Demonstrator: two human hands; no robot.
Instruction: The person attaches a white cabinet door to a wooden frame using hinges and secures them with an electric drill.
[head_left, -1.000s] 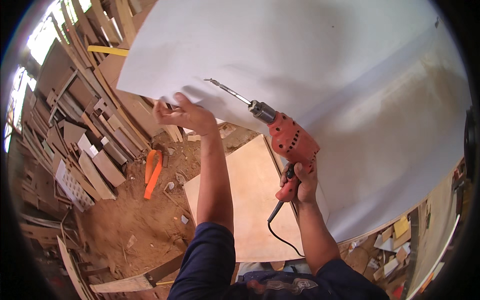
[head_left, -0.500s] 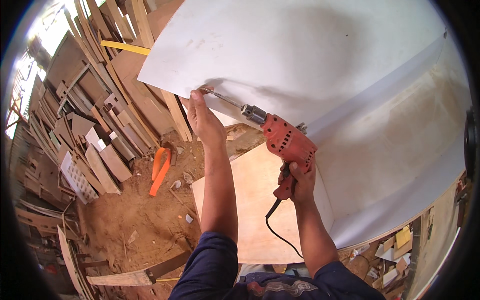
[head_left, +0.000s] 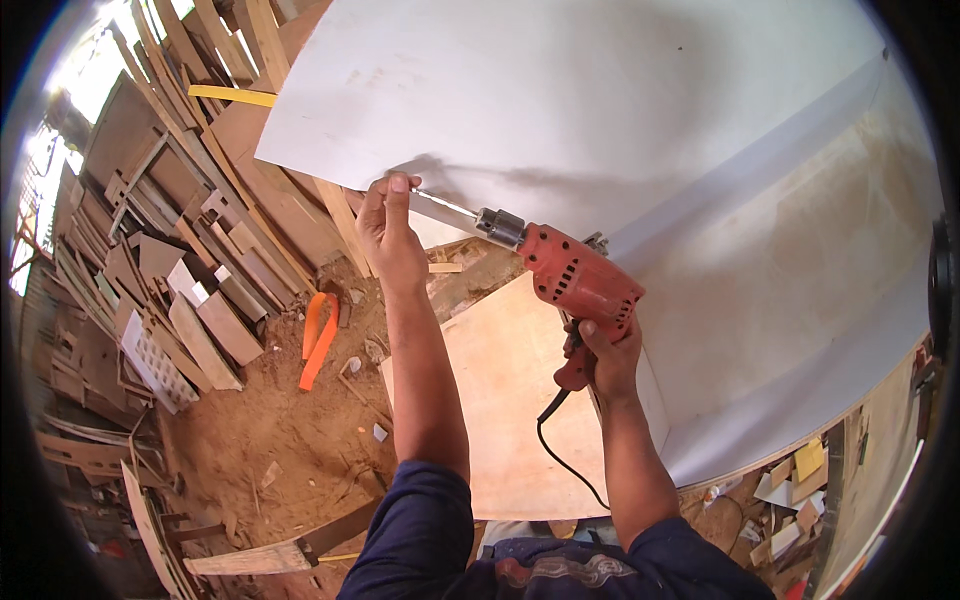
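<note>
A red corded power drill (head_left: pixel 580 278) is tilted up to the left in my right hand (head_left: pixel 612 362), whose fingers wrap its handle. From its metal chuck (head_left: pixel 500 227) a long, thin drill bit (head_left: pixel 447 203) sticks out. My left hand (head_left: pixel 393 235) pinches the far tip of that bit between thumb and fingers, which hide the tip. Behind the bit and the left fingertips is a large white panel (head_left: pixel 480 90), with their shadow falling on it. The drill's black cord (head_left: pixel 550 448) curls down toward my right forearm.
Below the drill lies a pale plywood panel (head_left: pixel 500 400). A white-edged box side (head_left: pixel 780 270) rises at the right. Wood offcuts (head_left: pixel 215 300) lean at the left, near an orange strip (head_left: pixel 318 345) on the dirt floor (head_left: pixel 260 440). Scraps (head_left: pixel 790 505) lie at lower right.
My left hand has shifted slightly left and turned, its fingers now closed together at the bit's tip. The drill has moved a little to the right and down.
</note>
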